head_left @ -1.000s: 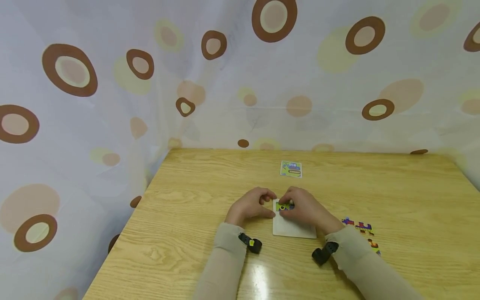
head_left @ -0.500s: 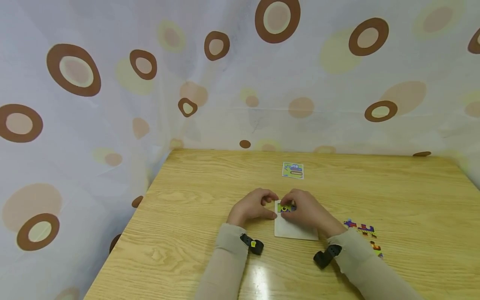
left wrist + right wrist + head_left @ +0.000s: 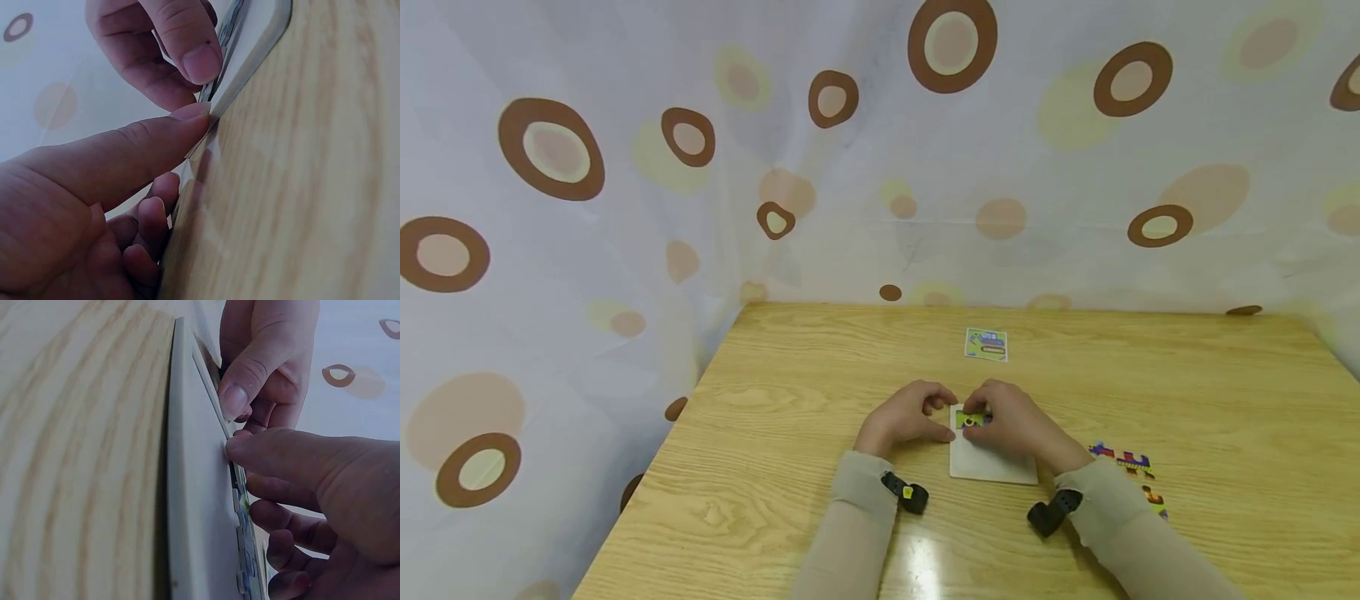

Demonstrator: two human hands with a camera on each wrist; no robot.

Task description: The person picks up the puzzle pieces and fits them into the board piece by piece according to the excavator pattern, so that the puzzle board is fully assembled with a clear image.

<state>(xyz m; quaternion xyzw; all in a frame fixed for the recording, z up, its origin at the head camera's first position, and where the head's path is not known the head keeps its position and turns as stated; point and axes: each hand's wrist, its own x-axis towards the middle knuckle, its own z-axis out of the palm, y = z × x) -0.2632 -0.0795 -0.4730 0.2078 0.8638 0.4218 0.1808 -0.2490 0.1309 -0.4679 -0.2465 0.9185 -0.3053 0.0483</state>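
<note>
A white puzzle board [image 3: 988, 467] lies flat on the table, with green and coloured jigsaw puzzle pieces [image 3: 970, 420] fitted along its far left part. My left hand [image 3: 906, 415] grips the board's left edge, thumb near the front and fingers at the far corner. Over the board, my right hand [image 3: 1009, 419] pinches a puzzle piece between thumb and fingers, at the fitted row. That piece is mostly hidden by the hand. In the right wrist view, the row's edge [image 3: 244, 528] runs along the board beneath my curled fingers.
A picture card [image 3: 987, 344] showing a blue digger lies beyond the board. Several loose puzzle pieces [image 3: 1133, 461] rest to the right, partly behind my right sleeve. A spotted cloth [image 3: 842, 175] hangs at the table's back and left.
Both hands keep their places on the board and puzzle piece. The whole view shifts slightly as the head moves; the right fingers shift very little.
</note>
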